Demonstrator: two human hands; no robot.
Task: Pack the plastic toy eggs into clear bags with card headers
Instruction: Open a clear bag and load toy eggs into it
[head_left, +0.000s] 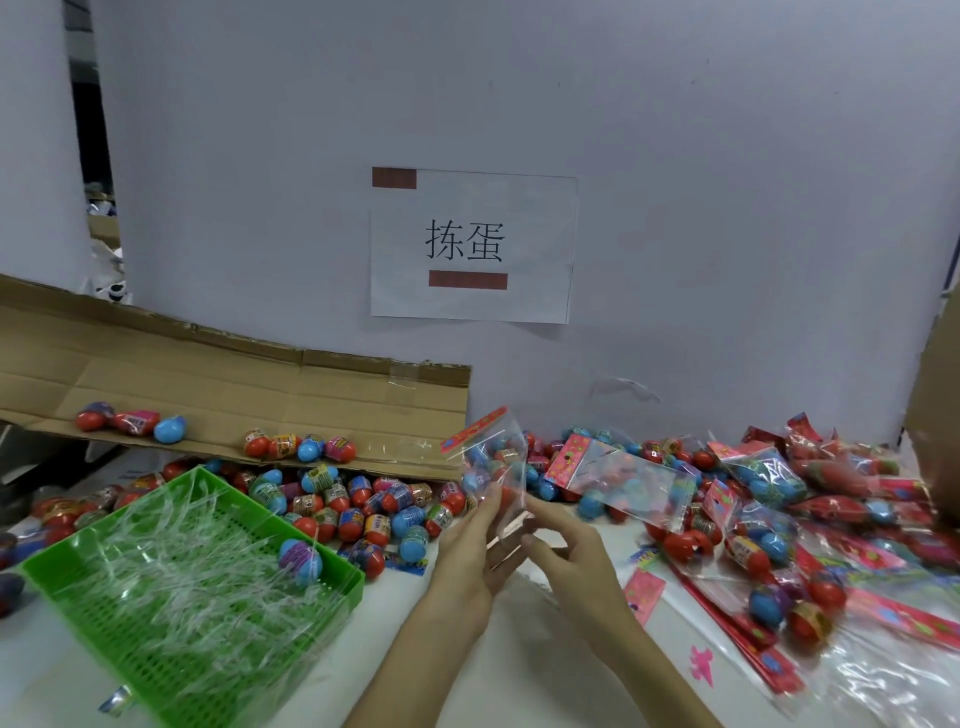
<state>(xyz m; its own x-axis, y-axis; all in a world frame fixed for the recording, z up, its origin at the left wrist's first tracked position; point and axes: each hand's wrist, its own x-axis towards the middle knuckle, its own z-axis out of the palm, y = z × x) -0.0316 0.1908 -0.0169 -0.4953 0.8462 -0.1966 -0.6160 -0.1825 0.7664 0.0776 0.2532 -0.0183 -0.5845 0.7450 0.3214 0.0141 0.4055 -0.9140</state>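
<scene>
Head view: bag (496, 467) held up over mid-desk (530, 665), long axis near upright, header (474, 430) on top, lower end down at the fingers; it looks empty. Left hand (467, 556) and right hand (569, 551) both pinch that lower end, probably parting it. Loose eggs (363, 506) lie toward the back edge, left of the bag, so the left hand is nearer.
</scene>
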